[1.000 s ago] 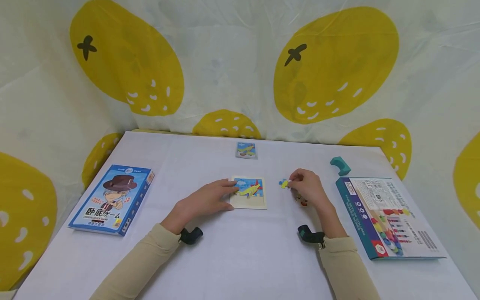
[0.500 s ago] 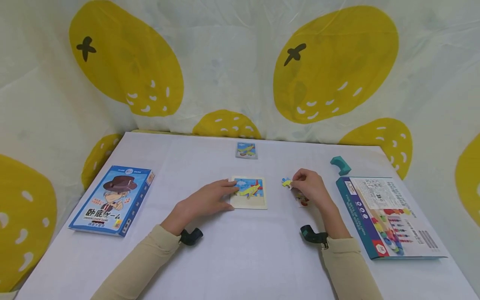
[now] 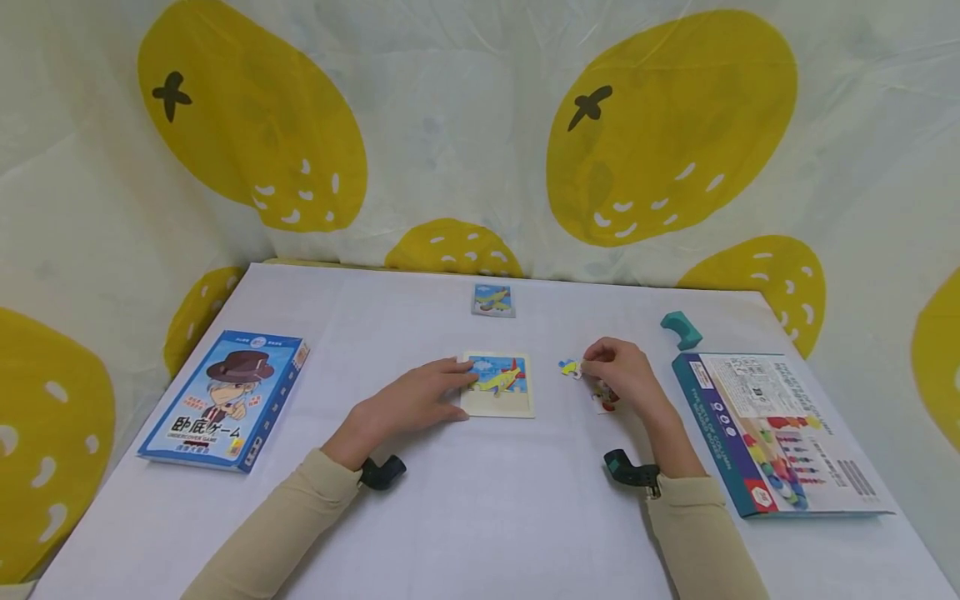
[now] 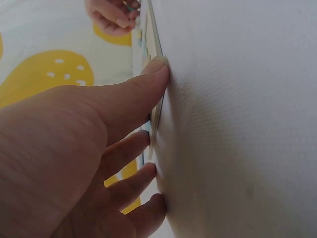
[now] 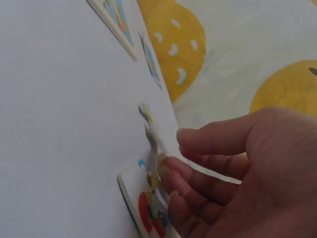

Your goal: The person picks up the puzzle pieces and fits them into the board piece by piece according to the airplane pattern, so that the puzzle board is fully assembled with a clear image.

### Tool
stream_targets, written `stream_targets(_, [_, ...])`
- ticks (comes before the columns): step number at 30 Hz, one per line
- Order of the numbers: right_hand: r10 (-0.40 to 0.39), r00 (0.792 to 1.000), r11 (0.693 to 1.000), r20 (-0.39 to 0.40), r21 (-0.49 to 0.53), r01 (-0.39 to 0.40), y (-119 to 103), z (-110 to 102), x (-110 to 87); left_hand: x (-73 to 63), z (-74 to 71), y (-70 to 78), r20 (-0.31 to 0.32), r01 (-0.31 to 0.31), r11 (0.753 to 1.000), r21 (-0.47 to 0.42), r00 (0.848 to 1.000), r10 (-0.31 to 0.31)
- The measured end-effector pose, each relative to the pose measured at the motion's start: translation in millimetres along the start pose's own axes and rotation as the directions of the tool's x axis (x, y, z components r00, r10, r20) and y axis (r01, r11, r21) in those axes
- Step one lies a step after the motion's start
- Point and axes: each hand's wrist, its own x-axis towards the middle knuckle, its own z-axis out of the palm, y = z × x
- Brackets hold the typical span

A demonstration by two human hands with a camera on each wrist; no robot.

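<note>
In the head view my left hand rests at the left side of a square puzzle board, which bears a yellow and red airplane on blue. The left wrist view shows the thumb against the board's edge and the other fingers loosely spread. To the board's right, my right hand pinches a small blue and yellow jigsaw piece between thumb and fingers. The piece is blurred in the right wrist view. Below that hand lies another flat picture piece with red shapes, partly hidden by the fingers.
A small airplane picture card lies at the back of the white table. On the left is a blue game box; on the right, a larger white and purple box. Behind it sits a teal curved block.
My right hand has shifted slightly to the right, and the jigsaw piece has turned a little in its fingers. The left hand and the puzzle board stay where they were.
</note>
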Motion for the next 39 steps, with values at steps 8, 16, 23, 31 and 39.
stream_targets(8, [-0.111,0.986,0.977,0.127,-0.165,0.132,7,-17,-16.7,1.2,1.0,-1.2,0.006,0.015,1.0,0.004,1.0,-0.015])
stream_targets(16, [-0.164,0.959,0.95,0.229,-0.226,0.216,11,-17,-25.7,-0.5,0.9,-1.1,-0.006,0.025,1.0,0.0,1.0,-0.025])
stream_targets(23, [-0.176,0.96,0.963,0.215,-0.167,0.214,10,-14,-25.8,-0.7,1.6,0.0,-0.008,0.032,0.999,-0.021,0.999,-0.032])
stream_targets(31, [-0.255,0.948,0.959,0.19,-0.08,0.274,-5,8,-21.0,-1.6,0.8,-2.0,-0.006,0.028,0.999,-0.024,1.0,-0.029])
stream_targets(39, [-0.326,0.93,0.944,0.173,0.004,0.33,-35,39,-18.7,-0.9,2.1,-5.7,-0.024,0.01,0.999,-0.034,1.0,-0.011])
